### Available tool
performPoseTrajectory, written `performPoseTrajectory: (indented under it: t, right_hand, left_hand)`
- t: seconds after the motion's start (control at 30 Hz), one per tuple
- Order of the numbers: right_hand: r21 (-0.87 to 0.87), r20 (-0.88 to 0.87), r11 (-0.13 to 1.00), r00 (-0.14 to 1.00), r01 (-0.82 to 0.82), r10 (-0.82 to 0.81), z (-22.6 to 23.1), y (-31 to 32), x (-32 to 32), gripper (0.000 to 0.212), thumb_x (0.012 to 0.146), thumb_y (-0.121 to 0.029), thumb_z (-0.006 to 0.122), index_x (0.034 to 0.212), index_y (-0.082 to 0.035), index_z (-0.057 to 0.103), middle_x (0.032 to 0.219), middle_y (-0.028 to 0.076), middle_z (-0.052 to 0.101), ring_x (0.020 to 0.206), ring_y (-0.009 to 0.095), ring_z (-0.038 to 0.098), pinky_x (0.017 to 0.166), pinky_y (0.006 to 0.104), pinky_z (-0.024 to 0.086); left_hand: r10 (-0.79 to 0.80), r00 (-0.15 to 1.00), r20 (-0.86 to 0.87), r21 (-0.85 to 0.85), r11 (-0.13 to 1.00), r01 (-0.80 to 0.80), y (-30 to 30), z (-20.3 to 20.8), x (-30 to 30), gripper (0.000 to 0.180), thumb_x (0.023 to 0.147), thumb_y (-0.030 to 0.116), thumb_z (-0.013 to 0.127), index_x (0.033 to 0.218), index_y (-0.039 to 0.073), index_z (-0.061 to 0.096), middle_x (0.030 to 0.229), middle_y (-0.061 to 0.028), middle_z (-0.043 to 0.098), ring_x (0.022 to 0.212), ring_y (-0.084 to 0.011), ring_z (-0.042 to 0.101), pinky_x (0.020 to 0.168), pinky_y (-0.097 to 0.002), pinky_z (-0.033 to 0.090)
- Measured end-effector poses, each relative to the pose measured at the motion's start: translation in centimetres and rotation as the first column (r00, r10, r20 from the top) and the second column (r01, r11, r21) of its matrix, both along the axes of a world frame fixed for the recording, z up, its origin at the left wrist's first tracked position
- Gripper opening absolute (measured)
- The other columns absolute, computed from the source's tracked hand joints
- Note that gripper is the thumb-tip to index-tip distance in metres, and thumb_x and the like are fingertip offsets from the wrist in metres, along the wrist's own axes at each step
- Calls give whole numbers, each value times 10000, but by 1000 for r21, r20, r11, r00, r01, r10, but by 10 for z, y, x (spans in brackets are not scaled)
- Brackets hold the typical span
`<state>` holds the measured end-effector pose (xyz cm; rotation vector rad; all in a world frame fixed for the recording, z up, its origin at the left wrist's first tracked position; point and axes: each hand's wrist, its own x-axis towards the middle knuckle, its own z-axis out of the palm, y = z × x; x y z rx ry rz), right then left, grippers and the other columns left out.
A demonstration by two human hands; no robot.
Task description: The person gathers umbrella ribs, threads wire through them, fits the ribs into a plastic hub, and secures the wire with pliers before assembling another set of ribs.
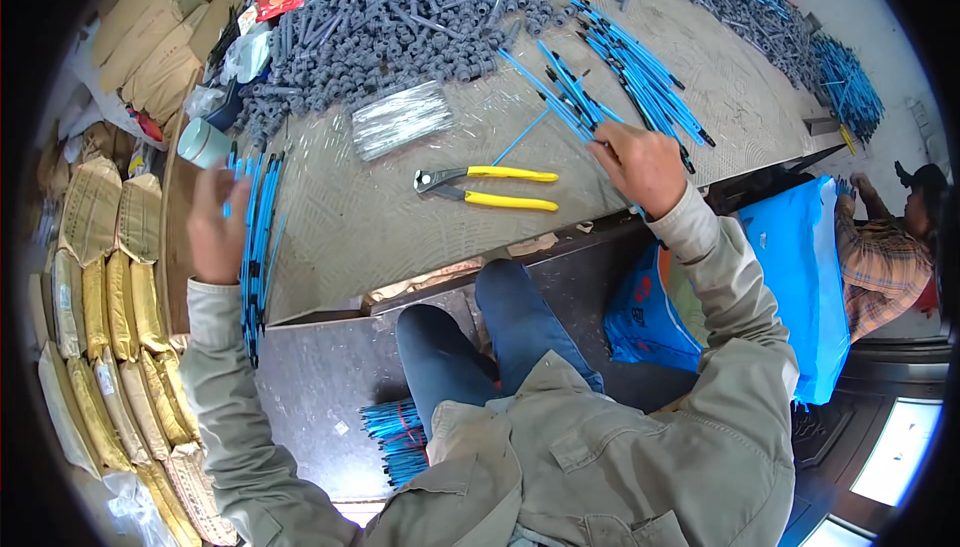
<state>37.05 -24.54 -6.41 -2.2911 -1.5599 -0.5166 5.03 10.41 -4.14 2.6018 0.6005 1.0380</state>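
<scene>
My left hand (217, 227) is smeared by motion beside a bunch of thin blue rods with black ends (258, 247) at the table's left edge. A speck of blue shows at its fingers, but what they hold is unclear. My right hand (640, 167) is closed at the near ends of other blue rods (570, 105); a bit of blue and black shows below its wrist, so it seems to grip a rod. Between my hands lie end-cutting pliers with yellow handles (508, 175), jaws pointing left. A single thin blue rod (520, 137) lies just beyond them.
Grey plastic fittings (390, 27) are heaped at the back, with a bundle of clear, shiny strips (402, 121) before them. More blue rods (640, 67) lie right of centre. A white-green cup (203, 143) stands left. A blue sack (790, 277) and another person (885, 257) are at right.
</scene>
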Motion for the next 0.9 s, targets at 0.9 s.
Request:
performPoseTrajectory:
  t: [0.9]
  right_hand:
    - [591, -208, 772, 969, 233, -133, 33, 10, 69, 200, 768, -188, 640, 896, -36, 615, 675, 69, 575, 590, 189, 564, 538, 302, 441]
  left_hand:
    - [-498, 866, 38, -506, 738, 446, -201, -47, 87, 424, 878, 248, 563, 1174, -42, 474, 1156, -146, 527, 1037, -211, 532, 880, -318, 418]
